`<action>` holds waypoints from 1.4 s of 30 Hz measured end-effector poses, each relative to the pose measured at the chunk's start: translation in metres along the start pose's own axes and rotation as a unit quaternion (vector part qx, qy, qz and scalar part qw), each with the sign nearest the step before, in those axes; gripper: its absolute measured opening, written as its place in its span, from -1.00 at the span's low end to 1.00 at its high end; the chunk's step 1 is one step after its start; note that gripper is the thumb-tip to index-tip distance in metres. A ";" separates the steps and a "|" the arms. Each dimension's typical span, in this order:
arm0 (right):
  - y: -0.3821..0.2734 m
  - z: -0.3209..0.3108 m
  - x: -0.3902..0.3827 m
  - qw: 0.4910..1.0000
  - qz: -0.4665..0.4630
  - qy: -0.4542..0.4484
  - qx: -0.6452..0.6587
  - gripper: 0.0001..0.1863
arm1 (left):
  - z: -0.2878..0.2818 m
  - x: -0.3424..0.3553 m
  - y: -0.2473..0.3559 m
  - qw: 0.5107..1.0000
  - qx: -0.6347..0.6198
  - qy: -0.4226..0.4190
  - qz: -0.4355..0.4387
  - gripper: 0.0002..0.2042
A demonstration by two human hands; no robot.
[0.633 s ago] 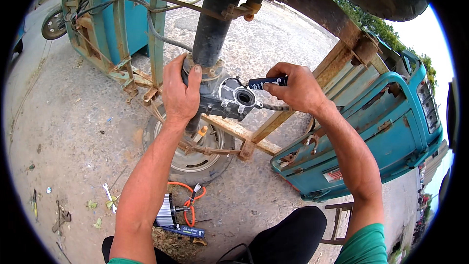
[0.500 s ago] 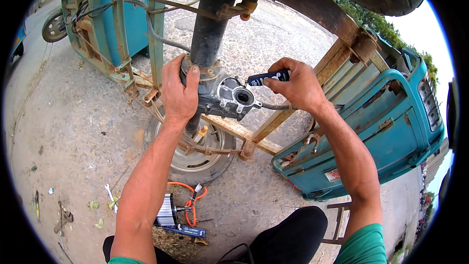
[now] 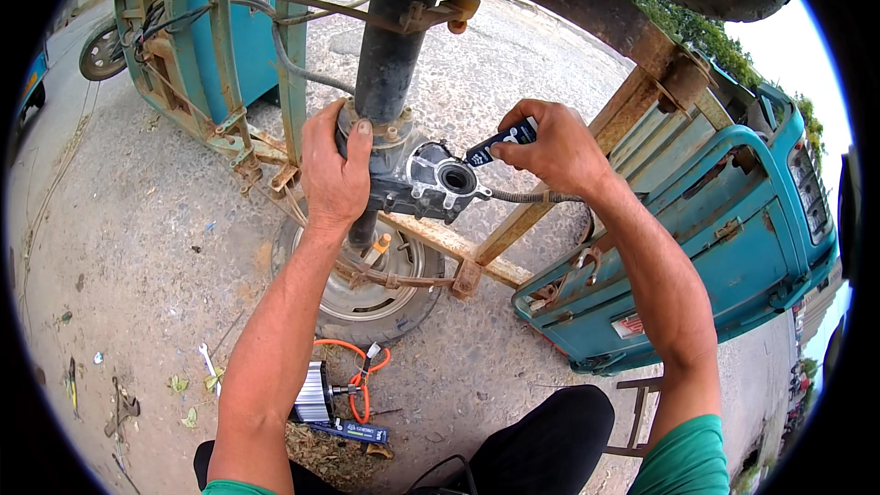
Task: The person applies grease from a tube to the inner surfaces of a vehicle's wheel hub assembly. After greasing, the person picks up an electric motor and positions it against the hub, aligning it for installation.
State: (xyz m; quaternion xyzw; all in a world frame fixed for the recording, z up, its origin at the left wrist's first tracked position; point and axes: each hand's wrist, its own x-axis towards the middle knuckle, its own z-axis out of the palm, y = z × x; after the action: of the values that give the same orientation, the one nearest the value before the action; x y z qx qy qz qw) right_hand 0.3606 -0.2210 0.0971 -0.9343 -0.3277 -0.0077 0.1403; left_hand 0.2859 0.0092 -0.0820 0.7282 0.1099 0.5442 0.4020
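My left hand (image 3: pixel 335 165) is closed over the bolted flange of a dark axle housing (image 3: pixel 401 194), its thumb lying along the flange. Beside it the housing has an uncovered end with a bare metal mating face (image 3: pixel 423 162) and a round bore (image 3: pixel 456 180). In my right hand (image 3: pixel 561 148) is a small dark blue tube (image 3: pixel 502 142), pinched between thumb and fingers. The tube slants down to the left, its tip at or just above the far right rim of the face. Whether it touches is too small to tell. Above the flange stands the black axle tube (image 3: pixel 390 64).
A wheel (image 3: pixel 417 307) lies under the axle. Below sit a finned silver motor (image 3: pixel 314 394) with an orange cable (image 3: pixel 365 394), and a blue box (image 3: pixel 353 431). A wrench (image 3: pixel 209 362) is at left. Rusty frame bars (image 3: pixel 513 238) and the teal vehicle body (image 3: pixel 687 275) flank the right.
The tube has tilted from nearly level to a steeper slant, its tip dropping slightly along the rim. My right hand has turned with it. My left hand stays on the flange.
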 end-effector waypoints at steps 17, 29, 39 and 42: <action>-0.010 -0.001 0.030 0.999 -0.001 -0.022 -0.027 -0.61 | 0.001 0.000 0.001 1.000 -0.022 0.004 -0.007 -0.43; -0.006 0.019 0.029 0.993 0.004 0.034 0.114 -0.60 | 0.002 0.000 -0.001 1.000 -0.017 0.005 0.012 -0.44; 0.038 0.083 0.011 0.963 -0.011 0.133 0.233 -0.53 | 0.002 -0.001 0.000 0.999 -0.038 0.005 0.003 -0.45; 0.045 0.097 0.008 0.942 0.015 0.172 0.288 -0.55 | 0.006 -0.001 -0.005 0.998 -0.058 0.013 0.001 -0.45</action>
State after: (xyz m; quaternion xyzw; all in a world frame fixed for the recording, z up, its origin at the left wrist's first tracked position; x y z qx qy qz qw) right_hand 0.3870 -0.2235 -0.0064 -0.8433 -0.2726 -0.0711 0.4576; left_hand 0.2918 0.0093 -0.0863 0.6962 0.0827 0.5598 0.4417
